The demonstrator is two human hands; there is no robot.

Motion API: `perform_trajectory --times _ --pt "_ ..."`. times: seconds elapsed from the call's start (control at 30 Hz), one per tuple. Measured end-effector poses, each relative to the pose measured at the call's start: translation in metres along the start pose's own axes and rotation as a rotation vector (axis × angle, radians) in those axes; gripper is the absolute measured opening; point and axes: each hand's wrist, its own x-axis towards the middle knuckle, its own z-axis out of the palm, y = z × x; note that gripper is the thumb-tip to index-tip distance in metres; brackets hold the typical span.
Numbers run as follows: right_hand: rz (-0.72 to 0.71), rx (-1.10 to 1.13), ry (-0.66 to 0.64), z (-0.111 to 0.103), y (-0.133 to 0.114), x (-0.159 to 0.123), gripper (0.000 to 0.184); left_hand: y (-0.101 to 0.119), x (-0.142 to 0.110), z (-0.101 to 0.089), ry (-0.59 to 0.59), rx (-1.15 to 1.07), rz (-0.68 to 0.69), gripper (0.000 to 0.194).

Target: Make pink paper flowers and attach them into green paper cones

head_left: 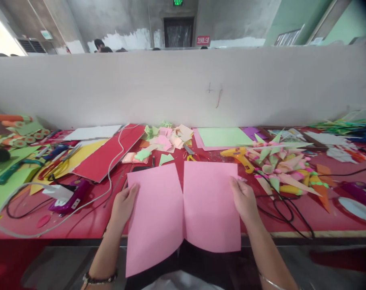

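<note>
Two pink paper sheets hang side by side over the front edge of a red table [89, 223]. My left hand [124, 202] pinches the left pink sheet [155, 217] at its left edge, fingers closed on it. My right hand [244, 198] grips the right pink sheet [211, 205] at its upper right edge. The two sheets touch along their inner edges near the middle, and their lower parts reach past the table towards my lap.
A yellow glue gun [238, 155] and paper cones [279, 165] lie at the right, with black cables [279, 205]. A purple glue gun [69, 197], scissors [51, 169], and red, yellow and green card lie at the left. Paper scraps [166, 139] sit behind. A grey partition [183, 86] backs the table.
</note>
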Motion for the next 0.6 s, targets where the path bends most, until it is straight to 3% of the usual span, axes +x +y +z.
perform_trajectory --times 0.37,0.6 --pt "0.016 -0.037 0.344 -0.017 0.021 0.008 0.035 -0.017 0.012 -0.026 0.24 0.053 0.024 0.035" --pt "0.177 0.064 0.529 -0.035 0.028 0.009 0.043 -0.024 0.011 -0.051 0.376 0.065 -0.004 0.03"
